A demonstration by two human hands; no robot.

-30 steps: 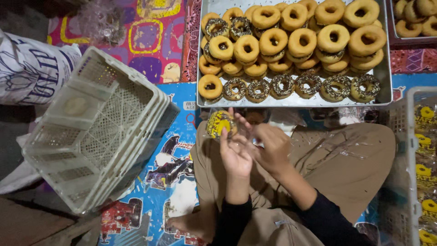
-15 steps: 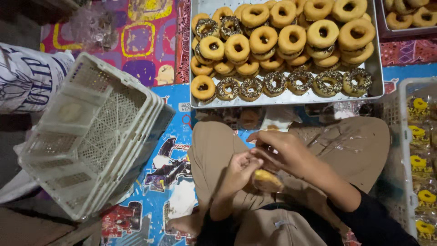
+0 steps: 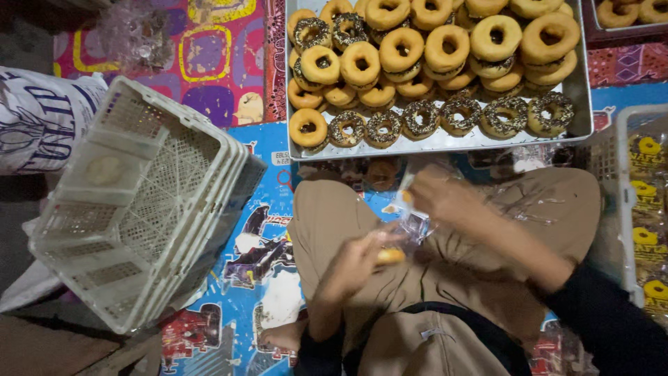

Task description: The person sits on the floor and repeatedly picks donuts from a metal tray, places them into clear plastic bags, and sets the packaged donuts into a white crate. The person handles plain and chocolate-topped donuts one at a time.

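Observation:
I sit cross-legged on a patterned mat with both hands over my lap. My left hand [image 3: 353, 263] pinches a small golden donut [image 3: 390, 256] at its fingertips. My right hand [image 3: 442, 198], blurred by motion, grips a clear plastic bag [image 3: 409, 209] just above and right of the donut. The bag hangs between the two hands, and whether the donut is inside it I cannot tell. A metal tray [image 3: 582, 90] beyond my knees is piled with several ring donuts, plain ones [image 3: 447, 46] stacked behind a front row topped with dark sprinkles [image 3: 417, 120].
A stack of white plastic crates [image 3: 139, 202] lies tilted at the left, beside a white printed sack [image 3: 42, 118]. A white crate [image 3: 626, 202] at the right edge holds packaged donuts. A second donut tray [image 3: 630, 12] shows at the top right.
My hands dropped from near the tray's front edge to my lap. The left hand now holds a donut, and the right hand pulled the bag up and to the right.

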